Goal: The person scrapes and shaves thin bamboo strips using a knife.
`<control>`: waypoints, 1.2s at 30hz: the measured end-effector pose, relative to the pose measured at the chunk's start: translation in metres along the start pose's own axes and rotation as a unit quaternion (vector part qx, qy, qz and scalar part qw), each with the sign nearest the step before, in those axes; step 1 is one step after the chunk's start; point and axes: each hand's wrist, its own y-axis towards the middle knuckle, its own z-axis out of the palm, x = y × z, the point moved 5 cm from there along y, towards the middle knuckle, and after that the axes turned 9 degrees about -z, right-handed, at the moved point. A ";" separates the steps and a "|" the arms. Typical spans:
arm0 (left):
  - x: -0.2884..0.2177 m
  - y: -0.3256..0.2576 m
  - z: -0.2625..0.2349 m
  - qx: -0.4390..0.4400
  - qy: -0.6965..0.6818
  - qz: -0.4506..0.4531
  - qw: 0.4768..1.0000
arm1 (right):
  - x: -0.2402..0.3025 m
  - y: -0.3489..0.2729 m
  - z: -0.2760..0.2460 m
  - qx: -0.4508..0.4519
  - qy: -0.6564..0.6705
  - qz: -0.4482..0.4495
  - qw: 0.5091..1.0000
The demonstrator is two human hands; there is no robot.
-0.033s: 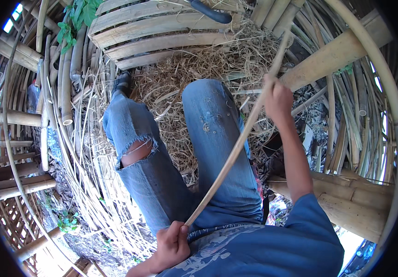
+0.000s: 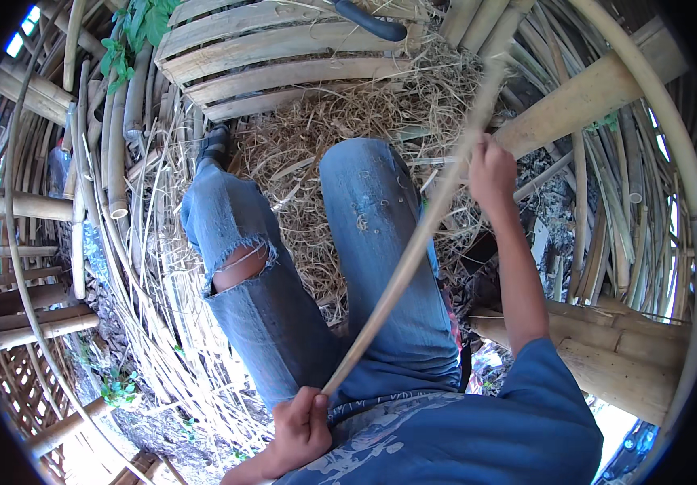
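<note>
Long pale bamboo strip (image 2: 413,250): near end gripped in left hand (image 2: 300,428), far part clenched in right hand (image 2: 490,170). Stretched diagonally above blue-jeaned legs (image 2: 381,242). Loose straw-coloured shavings (image 2: 324,121) heaped beneath; many uncut bamboo poles (image 2: 114,137) nearby suggest work remains.

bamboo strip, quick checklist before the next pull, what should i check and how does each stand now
1. Left hand closed around the lower end of the bamboo strip: ok.
2. Right hand gripping the strip higher up: ok.
3. Strip runs straight between the hands, no visible kink: ok.
4. Strip's far tip free of the straw pile: cannot tell, blurred.
5. Strip passes over the jeans, touching or apart: cannot tell.
</note>
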 end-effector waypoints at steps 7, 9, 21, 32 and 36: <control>0.002 0.021 -0.001 -0.046 0.012 -0.079 0.996 | 0.082 -0.058 -0.013 0.108 0.251 -0.031 0.962; -0.003 0.027 -0.001 -0.052 0.036 -0.075 0.995 | 0.119 -0.074 -0.017 0.133 0.262 -0.151 0.944; -0.014 0.025 -0.004 -0.145 0.135 0.087 0.976 | 0.142 -0.088 -0.014 0.076 0.101 -0.282 0.951; -0.012 0.023 -0.006 -0.206 0.222 0.103 0.947 | 0.142 -0.086 -0.010 0.082 0.090 -0.267 0.956; -0.010 0.021 -0.007 -0.228 0.239 0.107 0.938 | 0.124 -0.070 -0.006 0.099 0.073 -0.156 0.980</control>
